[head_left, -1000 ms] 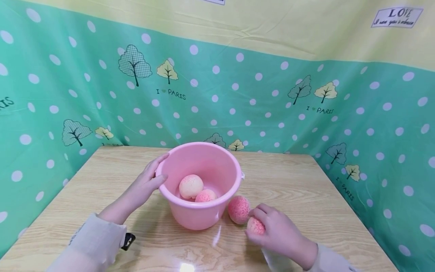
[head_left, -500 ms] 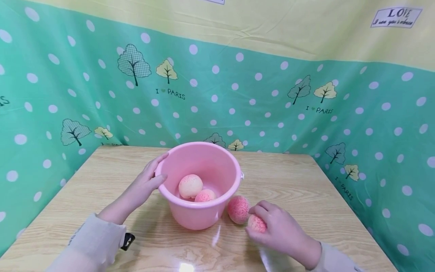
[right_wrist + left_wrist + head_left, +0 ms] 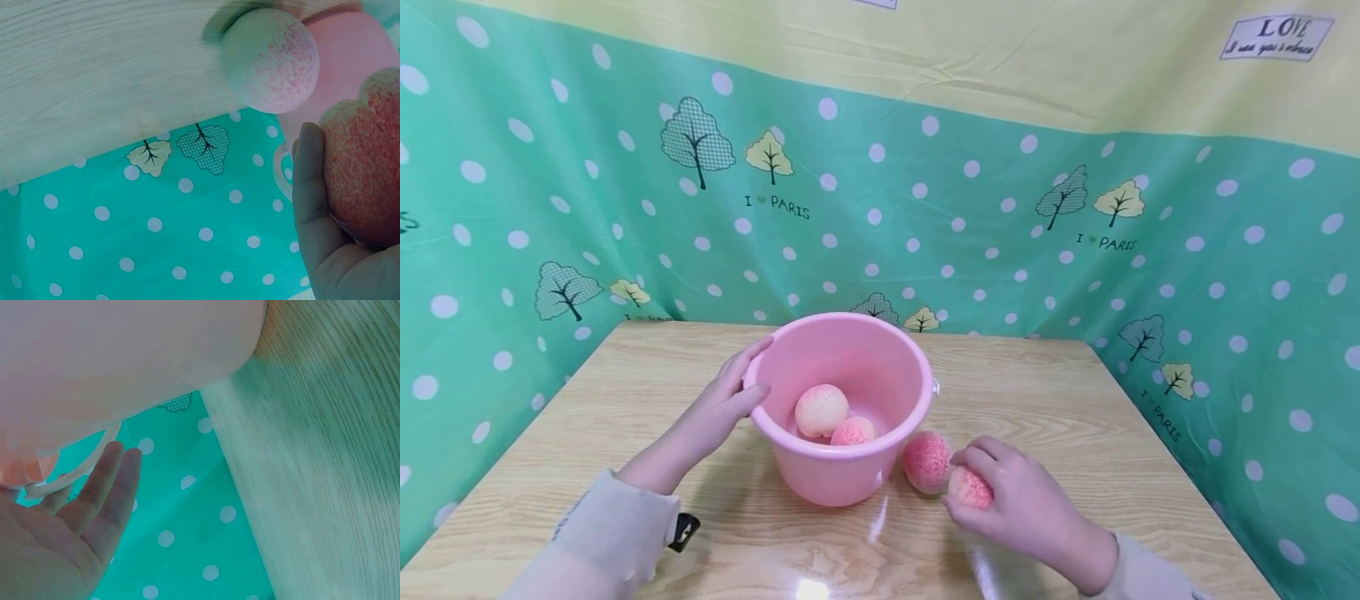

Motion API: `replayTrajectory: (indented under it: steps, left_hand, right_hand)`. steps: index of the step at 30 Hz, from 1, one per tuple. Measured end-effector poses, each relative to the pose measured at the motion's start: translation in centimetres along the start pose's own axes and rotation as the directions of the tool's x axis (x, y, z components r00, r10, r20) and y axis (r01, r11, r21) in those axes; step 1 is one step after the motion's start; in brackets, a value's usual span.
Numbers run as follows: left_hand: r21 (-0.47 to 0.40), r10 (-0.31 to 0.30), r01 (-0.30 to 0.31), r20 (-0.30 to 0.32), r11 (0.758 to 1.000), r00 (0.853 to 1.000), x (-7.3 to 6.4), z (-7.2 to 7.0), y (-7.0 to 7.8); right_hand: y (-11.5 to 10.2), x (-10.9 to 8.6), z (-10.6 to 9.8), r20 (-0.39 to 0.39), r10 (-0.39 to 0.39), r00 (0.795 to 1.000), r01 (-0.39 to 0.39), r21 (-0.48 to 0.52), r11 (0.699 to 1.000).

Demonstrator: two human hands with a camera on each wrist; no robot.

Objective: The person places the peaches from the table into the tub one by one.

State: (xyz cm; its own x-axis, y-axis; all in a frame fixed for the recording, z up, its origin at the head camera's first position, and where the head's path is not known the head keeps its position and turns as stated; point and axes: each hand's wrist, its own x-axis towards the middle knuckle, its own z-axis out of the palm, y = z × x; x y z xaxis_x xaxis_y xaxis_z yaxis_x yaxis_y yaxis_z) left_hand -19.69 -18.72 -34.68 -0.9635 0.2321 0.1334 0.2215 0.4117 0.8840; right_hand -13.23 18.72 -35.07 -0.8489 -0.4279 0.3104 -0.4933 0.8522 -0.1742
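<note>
A pink bucket (image 3: pixel 842 475) stands on the table, with two pink-and-cream peaches inside: a pale one (image 3: pixel 822 410) and a pinker one (image 3: pixel 854 431) partly hidden by the rim. My left hand (image 3: pixel 726 392) holds the bucket's left rim, thumb over the edge and fingers along the outside; the left wrist view shows fingers stretched by the white handle (image 3: pixel 78 472). My right hand (image 3: pixel 1018 504) grips a speckled peach (image 3: pixel 972 488), its cleft facing up in the right wrist view. Another deep-pink peach (image 3: pixel 927 462) sits between that hand and the bucket.
The wood-grain table (image 3: pixel 647 375) ends at a green polka-dot cloth (image 3: pixel 925 225) behind and at both sides. A small black device (image 3: pixel 682 532) shows beneath the left sleeve. A handle joint (image 3: pixel 936 387) sticks out at the bucket's right.
My right hand has shifted slightly up and to the right with the peach in its grip. The left hand, the bucket and the other peaches stay put.
</note>
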Motion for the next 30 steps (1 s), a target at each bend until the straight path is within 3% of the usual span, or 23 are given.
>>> replayTrajectory:
  steps: [8,19,30]
  left_hand:
    - [-0.017,0.000,0.000,-0.001,1.000,1.000,-0.1,0.2,0.1]
    - [-0.018,0.006,-0.006,-0.005,1.000,1.000,-0.1,0.2,0.1]
    - [-0.011,0.015,-0.015,-0.007,1.000,1.000,-0.1,0.2,-0.1]
  right_hand:
    - [-0.3,0.4,-0.4,-0.038,0.036,0.999,-0.035,0.038,0.999]
    - [-0.3,0.8,-0.6,-0.155,-0.038,0.987,0.047,0.058,0.997]
    - [-0.5,1.1,-1.0,-0.188,-0.048,0.981,0.065,0.085,0.994]
